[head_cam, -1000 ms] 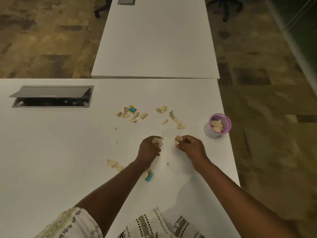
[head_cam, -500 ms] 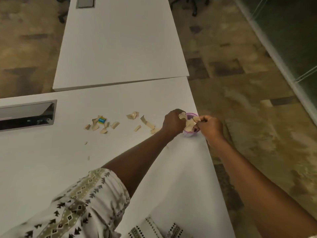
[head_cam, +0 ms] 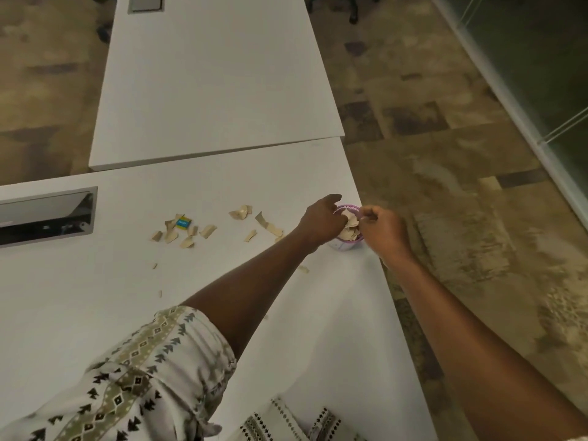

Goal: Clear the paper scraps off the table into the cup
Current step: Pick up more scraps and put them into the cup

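Both hands met over the cup (head_cam: 345,245) at the tabletop's (head_cam: 95,297) right edge: the left hand (head_cam: 323,219) hung loosely open, fingers curled at the rim, and the right hand (head_cam: 383,229) was curled, its pinch unclear. Scraps (head_cam: 181,229) filled the cup; more lay scattered toward the middle.

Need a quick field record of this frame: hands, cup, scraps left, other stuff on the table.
left hand: at the cup's left rim, fingers curled
right hand: at the cup's right rim, fingers pinched
cup: purple rim, near the table's right edge, scraps piled inside
paper scraps: many on the table left of the cup
blue and yellow piece: among the scraps
cable hatch: far left, lid up
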